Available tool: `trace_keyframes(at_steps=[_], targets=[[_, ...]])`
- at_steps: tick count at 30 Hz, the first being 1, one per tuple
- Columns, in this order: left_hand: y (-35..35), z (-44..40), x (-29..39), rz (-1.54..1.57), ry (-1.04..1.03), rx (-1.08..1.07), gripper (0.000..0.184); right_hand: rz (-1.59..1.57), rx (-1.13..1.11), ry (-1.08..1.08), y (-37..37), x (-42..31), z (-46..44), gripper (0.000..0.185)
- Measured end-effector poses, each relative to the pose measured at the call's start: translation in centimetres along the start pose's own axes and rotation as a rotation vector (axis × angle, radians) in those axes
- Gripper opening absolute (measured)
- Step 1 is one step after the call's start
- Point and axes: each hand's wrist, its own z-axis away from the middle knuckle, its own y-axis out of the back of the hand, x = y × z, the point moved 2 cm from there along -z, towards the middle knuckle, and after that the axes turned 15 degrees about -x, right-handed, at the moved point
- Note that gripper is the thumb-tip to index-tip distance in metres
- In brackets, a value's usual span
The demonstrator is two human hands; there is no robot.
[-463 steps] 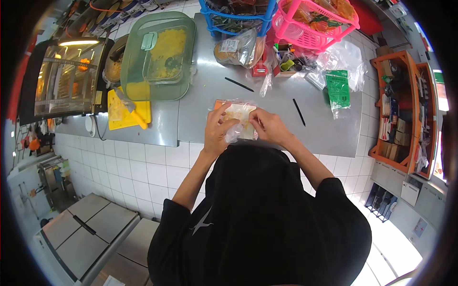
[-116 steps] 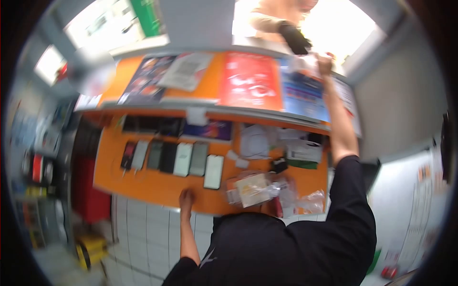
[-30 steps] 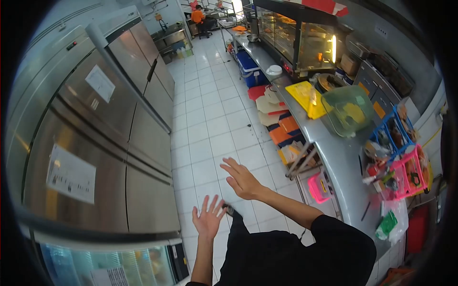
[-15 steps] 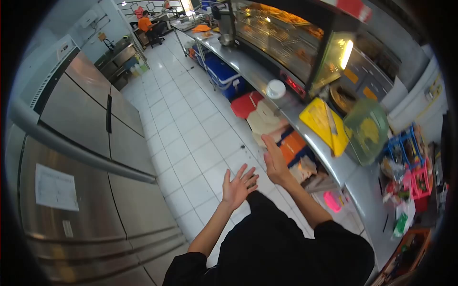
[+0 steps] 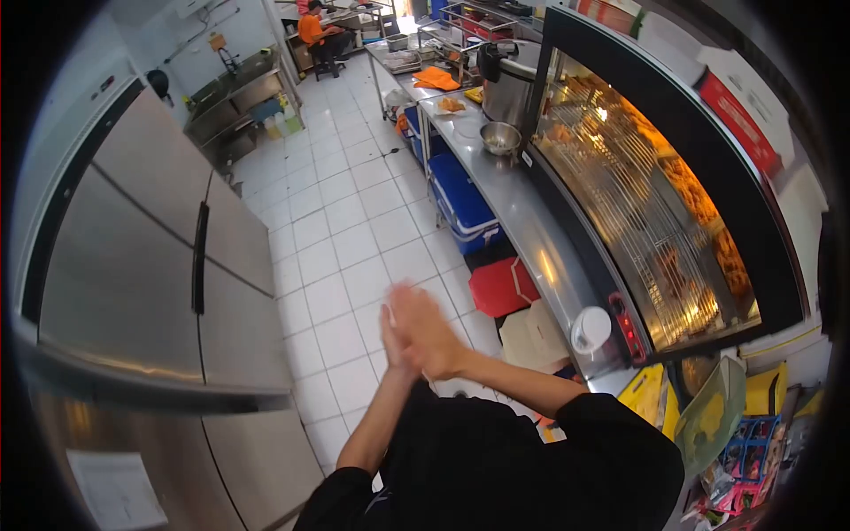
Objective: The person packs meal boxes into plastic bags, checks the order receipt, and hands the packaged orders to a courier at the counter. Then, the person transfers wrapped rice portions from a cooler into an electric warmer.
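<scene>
In front of my body my two hands meet, palm against palm, over the tiled floor. My right hand (image 5: 429, 332) lies across the left with its fingers stretched out, and its fingertips are smeared by motion. Behind it my left hand (image 5: 390, 341) is mostly covered; its visible edge looks straight and flat. No object shows in either hand. To the right, the nearest thing on the steel counter (image 5: 540, 243) is a white round tub (image 5: 591, 330), well apart from my hands.
Steel refrigerator doors (image 5: 133, 257) stand on the left. A lit glass food warmer (image 5: 637, 203) and a metal bowl (image 5: 500, 138) are on the counter. Below it sit a blue cooler box (image 5: 465, 199) and a red lid (image 5: 503, 288). A person in orange (image 5: 312, 31) sits far back.
My hands were apart with fingers spread; now they have come together. The view has swung to the right and forward, showing more of the food warmer and the counter.
</scene>
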Motion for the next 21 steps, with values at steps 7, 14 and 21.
trace_keyframes(at_steps=[7, 14, 21], targets=[[-2.5, -22.2, 9.4, -0.199, 0.515, -0.355, 0.068, 0.228, 0.028, -0.275, 4.9, 27.9, -17.2, 0.062], [-1.6, -50.0, 15.4, -0.649, 0.758, -0.846, 0.064, 0.015, 0.469, -0.659, 29.3, 51.5, -32.8, 0.059], [-1.0, -75.8, 12.4, -1.097, 0.618, -1.003, 0.060, 0.668, 0.526, -0.944, 41.5, 71.6, -36.7, 0.068]])
